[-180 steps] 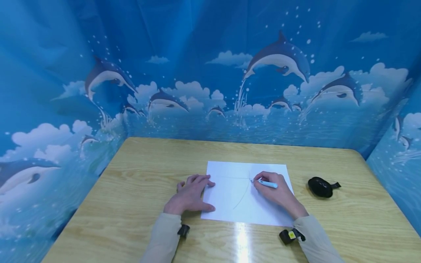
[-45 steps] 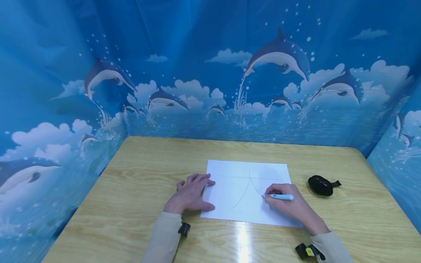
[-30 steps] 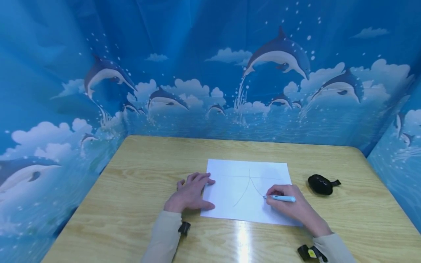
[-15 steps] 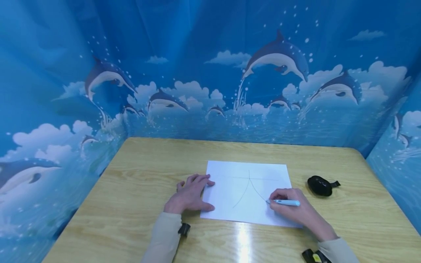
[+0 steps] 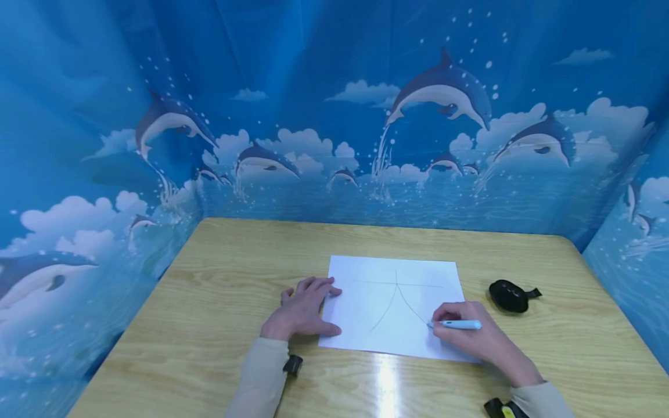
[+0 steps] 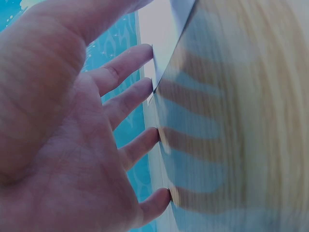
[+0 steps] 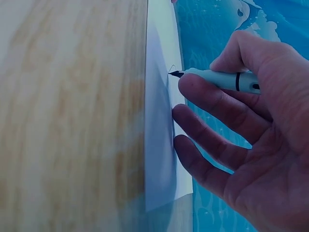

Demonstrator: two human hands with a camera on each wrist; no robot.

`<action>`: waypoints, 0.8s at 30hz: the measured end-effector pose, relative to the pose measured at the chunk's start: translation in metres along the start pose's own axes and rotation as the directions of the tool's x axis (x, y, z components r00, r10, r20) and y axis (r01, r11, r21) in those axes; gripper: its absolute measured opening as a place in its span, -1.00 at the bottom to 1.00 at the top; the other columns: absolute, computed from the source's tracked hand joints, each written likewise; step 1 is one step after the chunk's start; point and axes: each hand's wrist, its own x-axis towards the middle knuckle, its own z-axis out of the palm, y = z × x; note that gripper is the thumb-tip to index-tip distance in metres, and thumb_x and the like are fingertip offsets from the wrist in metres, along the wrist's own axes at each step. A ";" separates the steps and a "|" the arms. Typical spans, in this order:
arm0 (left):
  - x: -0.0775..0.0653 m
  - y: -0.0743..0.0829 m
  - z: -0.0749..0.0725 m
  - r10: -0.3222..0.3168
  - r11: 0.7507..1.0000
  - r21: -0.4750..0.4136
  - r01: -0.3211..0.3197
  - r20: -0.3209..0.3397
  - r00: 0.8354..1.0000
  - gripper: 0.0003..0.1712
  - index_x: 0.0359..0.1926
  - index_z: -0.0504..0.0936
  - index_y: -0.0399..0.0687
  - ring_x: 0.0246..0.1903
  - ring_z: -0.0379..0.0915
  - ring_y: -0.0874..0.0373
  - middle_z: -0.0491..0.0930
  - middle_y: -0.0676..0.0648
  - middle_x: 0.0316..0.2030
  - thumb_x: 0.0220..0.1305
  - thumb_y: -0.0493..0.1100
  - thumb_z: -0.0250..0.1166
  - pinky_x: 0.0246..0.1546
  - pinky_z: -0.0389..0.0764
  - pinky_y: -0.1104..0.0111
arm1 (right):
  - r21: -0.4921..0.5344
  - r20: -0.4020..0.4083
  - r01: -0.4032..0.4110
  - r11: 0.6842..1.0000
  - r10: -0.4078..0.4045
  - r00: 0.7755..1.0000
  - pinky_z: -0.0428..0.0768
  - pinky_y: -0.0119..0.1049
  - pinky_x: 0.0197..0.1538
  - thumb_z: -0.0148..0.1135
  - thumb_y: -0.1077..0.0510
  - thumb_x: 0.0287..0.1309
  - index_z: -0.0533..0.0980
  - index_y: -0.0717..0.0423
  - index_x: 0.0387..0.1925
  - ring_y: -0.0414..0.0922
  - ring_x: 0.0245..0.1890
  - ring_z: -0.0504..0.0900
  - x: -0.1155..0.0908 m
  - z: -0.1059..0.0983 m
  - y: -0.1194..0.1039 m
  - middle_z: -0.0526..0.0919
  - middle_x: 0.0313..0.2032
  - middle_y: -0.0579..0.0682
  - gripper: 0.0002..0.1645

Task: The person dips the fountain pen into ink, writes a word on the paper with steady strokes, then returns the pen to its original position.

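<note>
A white sheet of paper lies on the wooden table, marked with a thin horizontal line, a short vertical stroke and two curves that spread downward. My right hand pinches a light blue fountain pen, its dark nib touching the paper at the lower end of the right curve. In the right wrist view the pen sits between thumb and forefinger, the other fingers loosely bent below. My left hand rests spread at the sheet's left edge, thumb and some fingertips on the paper, other fingertips on the table.
A glossy black oval object with a short tab lies on the table to the right of the paper. Blue dolphin-print curtains hang behind the table and at both sides. Light glares off the table's front.
My right hand and the pen have moved down and right from near the crossing of the lines, and the right curve has grown behind the nib. My left hand stays put.
</note>
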 end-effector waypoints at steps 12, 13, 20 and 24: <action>-0.001 0.001 -0.001 0.000 1.000 0.000 0.000 0.002 1.000 -0.13 0.37 0.49 0.23 0.57 -0.05 -0.20 0.20 0.03 0.57 0.02 0.22 0.56 0.37 0.04 -0.44 | 0.001 0.029 -0.028 1.000 0.028 0.999 0.54 -0.46 -0.32 0.40 0.12 0.06 0.70 -0.12 -0.38 -0.30 -0.38 0.57 0.000 -0.001 -0.001 0.74 -0.39 -0.24 -0.95; -0.001 0.001 -0.001 0.000 1.000 0.002 0.000 0.001 1.000 -0.13 0.37 0.50 0.23 0.57 -0.05 -0.20 0.21 0.03 0.57 0.01 0.22 0.56 0.37 0.04 -0.44 | 0.000 0.031 -0.030 1.000 0.030 0.999 0.53 -0.46 -0.33 0.39 0.13 0.05 0.69 -0.12 -0.39 -0.30 -0.40 0.57 0.000 -0.001 -0.001 0.74 -0.40 -0.24 -0.95; 0.000 0.001 -0.001 0.003 1.000 -0.002 -0.003 0.004 1.000 -0.13 0.37 0.49 0.24 0.58 -0.05 -0.19 0.20 0.03 0.57 0.02 0.23 0.55 0.37 0.05 -0.44 | 0.001 0.033 -0.027 1.000 0.027 0.999 0.48 -0.46 -0.41 0.38 0.16 0.02 0.67 -0.09 -0.42 -0.32 -0.48 0.50 -0.001 -0.002 -0.001 0.69 -0.47 -0.25 -0.94; 0.000 0.000 0.000 0.005 1.000 0.001 -0.005 0.005 1.000 -0.14 0.37 0.49 0.24 0.58 -0.06 -0.20 0.20 0.04 0.57 0.03 0.22 0.55 0.37 0.04 -0.44 | 0.025 0.032 -0.029 0.999 0.028 0.999 0.47 -0.45 -0.42 0.39 0.15 0.06 0.68 -0.07 -0.40 -0.31 -0.50 0.49 -0.001 -0.002 0.001 0.69 -0.46 -0.23 -0.96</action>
